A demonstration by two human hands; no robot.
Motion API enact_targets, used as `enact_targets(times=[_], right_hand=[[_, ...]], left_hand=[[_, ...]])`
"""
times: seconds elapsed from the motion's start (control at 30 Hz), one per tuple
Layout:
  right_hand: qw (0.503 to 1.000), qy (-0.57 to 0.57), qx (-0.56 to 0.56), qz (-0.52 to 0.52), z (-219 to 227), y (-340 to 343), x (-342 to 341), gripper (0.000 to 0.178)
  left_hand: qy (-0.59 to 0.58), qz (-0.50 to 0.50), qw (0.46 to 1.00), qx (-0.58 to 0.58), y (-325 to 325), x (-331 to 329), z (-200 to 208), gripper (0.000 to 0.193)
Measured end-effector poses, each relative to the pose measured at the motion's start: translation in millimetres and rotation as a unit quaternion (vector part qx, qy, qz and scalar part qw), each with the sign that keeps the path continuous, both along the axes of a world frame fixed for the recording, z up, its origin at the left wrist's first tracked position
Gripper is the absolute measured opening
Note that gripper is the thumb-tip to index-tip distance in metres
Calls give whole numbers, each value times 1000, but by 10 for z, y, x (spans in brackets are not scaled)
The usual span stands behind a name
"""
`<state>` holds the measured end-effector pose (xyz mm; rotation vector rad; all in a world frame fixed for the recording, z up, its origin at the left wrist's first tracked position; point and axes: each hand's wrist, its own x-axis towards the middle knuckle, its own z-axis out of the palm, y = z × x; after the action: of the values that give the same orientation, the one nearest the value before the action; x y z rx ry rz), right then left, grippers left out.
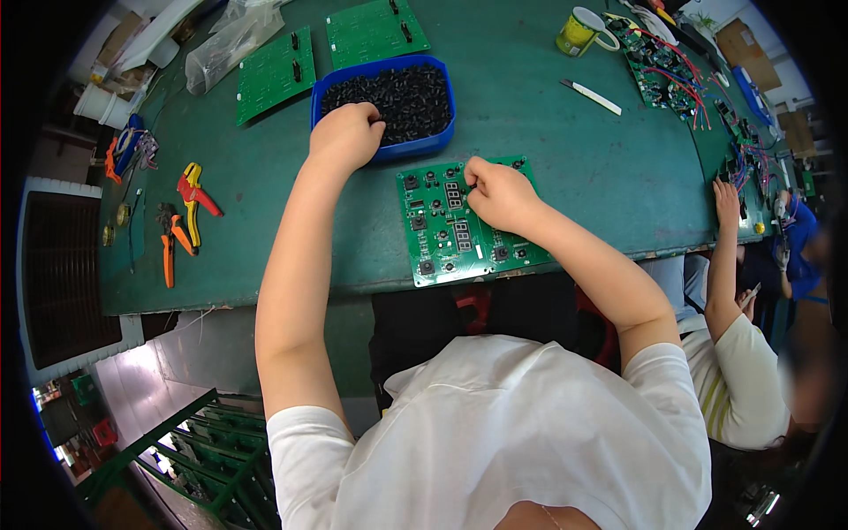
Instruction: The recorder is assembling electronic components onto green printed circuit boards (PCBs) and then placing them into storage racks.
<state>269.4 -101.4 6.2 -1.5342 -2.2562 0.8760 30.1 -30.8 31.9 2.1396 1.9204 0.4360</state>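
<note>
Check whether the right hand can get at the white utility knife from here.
Probably yes. The right hand is at the green circuit board, with the elbow bent, and only the board's far corner and green tabletop appear to lie between hand and white utility knife.

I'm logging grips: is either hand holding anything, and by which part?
It cannot be told: the left hand curls at the blue tub, the right hand over the green board; nothing held shows clearly.
</note>
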Motion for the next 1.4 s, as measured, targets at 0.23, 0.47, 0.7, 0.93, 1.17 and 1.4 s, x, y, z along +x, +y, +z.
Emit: enact_targets(times=[0.23, 0.47, 0.7, 0.93, 1.17, 1.4], right_hand=[[994, 60, -92, -20, -24, 47, 69, 14], [999, 1, -4, 52, -53, 24, 58, 12], [992, -19, 87, 94, -111, 40, 32, 7], [966, -104, 186, 148, -79, 33, 36, 7], [962, 214, 138, -97, -72, -36, 423, 24], [899, 369, -84, -220, -251, -270, 958, 17]], left_hand=[[125, -53, 984, -115, 178, 112, 97, 18], [136, -45, 983, -113, 178, 122, 76, 20], [133, -58, 983, -114, 216, 74, 80, 21], [10, -31, 998, 57, 146, 62, -50, 15], [-66, -16, 985, 158, 45, -25, -184, 13], [-27, -8, 994, 108, -24, -61, -111, 13]])
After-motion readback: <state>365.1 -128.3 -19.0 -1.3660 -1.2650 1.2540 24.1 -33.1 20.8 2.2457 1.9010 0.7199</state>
